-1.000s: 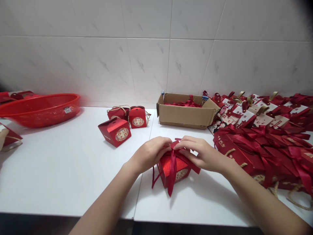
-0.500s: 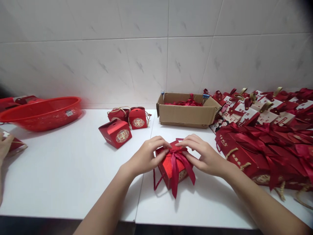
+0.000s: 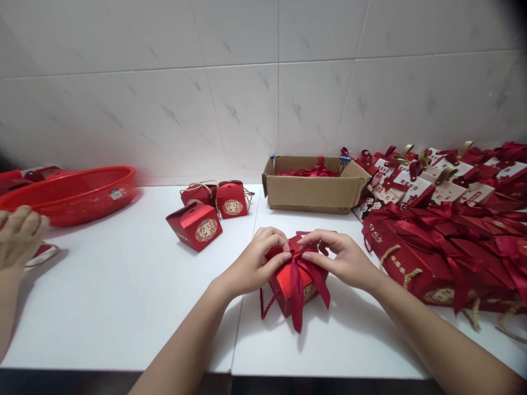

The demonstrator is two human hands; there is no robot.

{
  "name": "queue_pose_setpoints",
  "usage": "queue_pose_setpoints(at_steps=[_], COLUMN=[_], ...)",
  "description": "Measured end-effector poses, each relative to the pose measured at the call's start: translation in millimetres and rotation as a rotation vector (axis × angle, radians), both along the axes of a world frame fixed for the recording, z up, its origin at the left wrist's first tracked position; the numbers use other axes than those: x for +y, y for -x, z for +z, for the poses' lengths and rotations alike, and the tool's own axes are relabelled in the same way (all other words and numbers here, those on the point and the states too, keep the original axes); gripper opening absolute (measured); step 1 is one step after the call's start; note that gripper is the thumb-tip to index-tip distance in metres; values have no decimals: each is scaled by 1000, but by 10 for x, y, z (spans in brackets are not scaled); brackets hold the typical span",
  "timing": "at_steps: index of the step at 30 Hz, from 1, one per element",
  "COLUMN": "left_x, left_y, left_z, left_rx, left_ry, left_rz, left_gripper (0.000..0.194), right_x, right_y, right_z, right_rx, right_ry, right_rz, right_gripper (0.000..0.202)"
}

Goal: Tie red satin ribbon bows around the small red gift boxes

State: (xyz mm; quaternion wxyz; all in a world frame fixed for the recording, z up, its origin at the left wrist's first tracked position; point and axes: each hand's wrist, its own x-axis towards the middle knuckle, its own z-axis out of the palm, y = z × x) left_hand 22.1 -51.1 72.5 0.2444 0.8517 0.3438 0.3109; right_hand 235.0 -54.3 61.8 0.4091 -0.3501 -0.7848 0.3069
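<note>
A small red gift box [image 3: 284, 293] with a dark red cord handle stands on the white table before me. Around its top runs a dark red satin ribbon [image 3: 297, 299], crossed or knotted at the front, with two tails hanging down. My left hand [image 3: 263, 258] pinches the ribbon at the left of the knot, thumb and fingers together. On the other side my right hand [image 3: 341, 258] pinches it close to the knot. The fingertips partly cover the knot, so its exact form is hidden.
Behind lie three red boxes [image 3: 194, 226] and a cardboard box [image 3: 315, 192] of ribbons. At right are rows of ribboned red boxes [image 3: 411, 269] and white-and-red boxes [image 3: 411, 186]. A red plastic basin [image 3: 90, 197] stands left, near another person's hand [image 3: 20, 236].
My fingers have drawn in closer to the knot, and the ribbon's middle looks more bunched. At far left the other person's hand has moved further into view.
</note>
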Motion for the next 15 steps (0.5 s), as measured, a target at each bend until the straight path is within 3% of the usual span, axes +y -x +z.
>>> queue_pose_setpoints(at_steps=[4,11,15], left_x=[8,3,19], left_y=[-20,-96,-100], left_z=[-10,-23,-35], left_rx=[-25,-78,-44], left_ry=[-15,17,68], left_rz=[21,12,14], left_gripper=[17,13,16], right_x=[20,38,55], right_y=[-12,-10,-46], right_z=[-41,-93,-117], right_rx=[47,-28,-57], right_ry=[-13,-305,-367], right_rz=[-9,91,144], right_gripper=[17,19,25])
